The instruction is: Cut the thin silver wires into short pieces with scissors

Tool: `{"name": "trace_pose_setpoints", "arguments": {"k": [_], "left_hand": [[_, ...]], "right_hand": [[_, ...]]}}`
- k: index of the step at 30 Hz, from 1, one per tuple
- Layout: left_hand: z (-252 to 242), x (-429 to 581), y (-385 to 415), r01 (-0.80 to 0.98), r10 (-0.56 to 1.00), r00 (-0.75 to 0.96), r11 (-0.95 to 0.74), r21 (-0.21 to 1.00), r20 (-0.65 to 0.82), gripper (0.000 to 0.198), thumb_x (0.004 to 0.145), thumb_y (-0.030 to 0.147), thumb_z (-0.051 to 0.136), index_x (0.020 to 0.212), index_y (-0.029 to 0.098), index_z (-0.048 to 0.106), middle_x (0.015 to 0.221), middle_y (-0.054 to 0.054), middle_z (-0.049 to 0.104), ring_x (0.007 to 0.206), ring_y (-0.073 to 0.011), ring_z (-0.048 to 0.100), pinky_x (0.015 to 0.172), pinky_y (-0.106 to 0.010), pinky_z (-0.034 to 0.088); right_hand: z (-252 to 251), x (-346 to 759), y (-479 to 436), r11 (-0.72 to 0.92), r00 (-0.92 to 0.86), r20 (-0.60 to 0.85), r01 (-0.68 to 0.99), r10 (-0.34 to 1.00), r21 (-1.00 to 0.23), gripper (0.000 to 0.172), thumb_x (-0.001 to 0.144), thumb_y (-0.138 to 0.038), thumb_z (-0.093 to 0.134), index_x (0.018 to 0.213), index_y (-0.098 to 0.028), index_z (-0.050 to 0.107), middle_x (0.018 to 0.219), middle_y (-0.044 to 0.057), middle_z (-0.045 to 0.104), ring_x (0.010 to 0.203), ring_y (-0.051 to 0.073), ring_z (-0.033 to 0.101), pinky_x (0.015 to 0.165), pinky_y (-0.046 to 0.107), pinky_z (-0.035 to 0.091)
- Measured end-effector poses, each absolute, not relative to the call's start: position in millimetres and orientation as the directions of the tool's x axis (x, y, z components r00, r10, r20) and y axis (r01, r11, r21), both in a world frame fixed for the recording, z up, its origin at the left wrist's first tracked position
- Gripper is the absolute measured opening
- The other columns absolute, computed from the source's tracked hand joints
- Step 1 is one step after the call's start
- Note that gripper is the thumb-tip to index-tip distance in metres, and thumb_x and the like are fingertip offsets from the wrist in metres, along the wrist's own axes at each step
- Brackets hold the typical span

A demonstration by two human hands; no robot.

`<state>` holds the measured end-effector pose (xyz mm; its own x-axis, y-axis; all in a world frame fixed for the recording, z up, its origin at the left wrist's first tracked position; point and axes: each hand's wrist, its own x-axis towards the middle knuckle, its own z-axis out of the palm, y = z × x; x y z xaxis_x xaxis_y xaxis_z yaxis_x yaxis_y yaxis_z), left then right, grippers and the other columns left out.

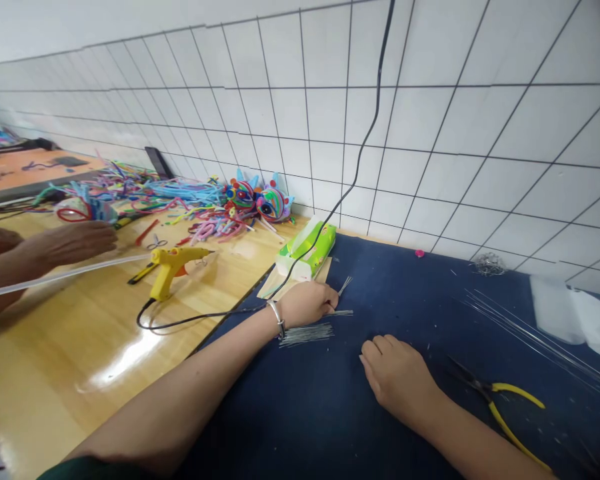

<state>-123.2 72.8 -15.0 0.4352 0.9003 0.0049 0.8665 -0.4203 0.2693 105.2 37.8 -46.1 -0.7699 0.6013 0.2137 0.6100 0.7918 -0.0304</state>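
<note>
My left hand, with a silver bangle at its wrist, is closed round a few short metal wires that stick out past its fingers. Under it on the dark blue cloth lie more cut wires, with a larger bundle of short wires nearer to me. My right hand rests on the cloth to the right, its fingers curled; whether anything is under them is hidden. Pliers with yellow handles lie open to the right of it.
A green tissue pack stands behind my left hand. Long wires and a wire tangle lie at right. On the left are a yellow glue gun, colourful pipe cleaners and another person's hands. A black cable crosses the cloth.
</note>
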Motion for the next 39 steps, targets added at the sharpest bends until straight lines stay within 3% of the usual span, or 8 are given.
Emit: {"name": "trace_pose_setpoints", "arguments": {"k": [13, 23, 29, 34, 39], "left_hand": [[-10, -124, 71, 0.844, 0.885, 0.465, -0.441, 0.305, -0.008, 0.015, 0.074, 0.015, 0.047, 0.075, 0.019, 0.061, 0.078, -0.001, 0.063, 0.075, -0.0141, 0.056, 0.069, -0.021, 0.039], [-18, -112, 96, 0.96, 0.979, 0.185, -0.198, 0.199, 0.082, 0.022, 0.082, 0.032, 0.044, 0.086, 0.021, 0.062, 0.085, -0.004, 0.064, 0.078, -0.0164, 0.057, 0.067, -0.024, 0.039], [-21, -106, 125, 0.982, 0.989, 0.144, -0.14, 0.128, -0.024, 0.029, 0.074, 0.044, 0.052, 0.075, 0.019, 0.064, 0.073, -0.005, 0.064, 0.071, -0.0178, 0.059, 0.058, -0.023, 0.038], [-24, -100, 138, 0.989, 0.981, 0.133, -0.123, 0.077, -0.144, 0.026, 0.074, 0.042, 0.055, 0.077, 0.017, 0.065, 0.077, -0.007, 0.064, 0.075, -0.0184, 0.059, 0.061, -0.024, 0.041], [-21, -99, 148, 0.993, 0.938, 0.121, -0.115, 0.036, -0.325, 0.026, 0.082, 0.031, 0.05, 0.1, 0.014, 0.056, 0.1, -0.008, 0.057, 0.089, -0.0181, 0.056, 0.076, -0.034, 0.046]], "right_hand": [[-46, 107, 37, 0.79, -0.764, 0.224, 0.612, 0.605, -0.043, 0.012, 0.082, -0.015, 0.041, 0.073, -0.018, 0.049, 0.069, 0.002, 0.049, 0.065, 0.015, 0.043, 0.058, 0.027, 0.026], [-46, 109, 36, 0.786, -0.757, 0.236, 0.615, 0.609, -0.055, 0.01, 0.082, -0.016, 0.042, 0.075, -0.019, 0.048, 0.07, 0.002, 0.05, 0.067, 0.015, 0.044, 0.059, 0.028, 0.027], [-45, 112, 35, 0.797, -0.758, 0.277, 0.603, 0.591, -0.05, 0.01, 0.081, -0.016, 0.042, 0.074, -0.018, 0.048, 0.07, 0.002, 0.05, 0.067, 0.015, 0.045, 0.058, 0.027, 0.027], [-44, 113, 35, 0.798, -0.758, 0.281, 0.6, 0.588, -0.054, 0.009, 0.082, -0.018, 0.042, 0.075, -0.018, 0.048, 0.071, 0.002, 0.051, 0.068, 0.015, 0.046, 0.059, 0.027, 0.028], [-42, 114, 35, 0.796, -0.757, 0.274, 0.602, 0.594, -0.065, 0.01, 0.083, -0.018, 0.042, 0.075, -0.018, 0.048, 0.07, 0.003, 0.052, 0.068, 0.016, 0.047, 0.06, 0.027, 0.029]]}}
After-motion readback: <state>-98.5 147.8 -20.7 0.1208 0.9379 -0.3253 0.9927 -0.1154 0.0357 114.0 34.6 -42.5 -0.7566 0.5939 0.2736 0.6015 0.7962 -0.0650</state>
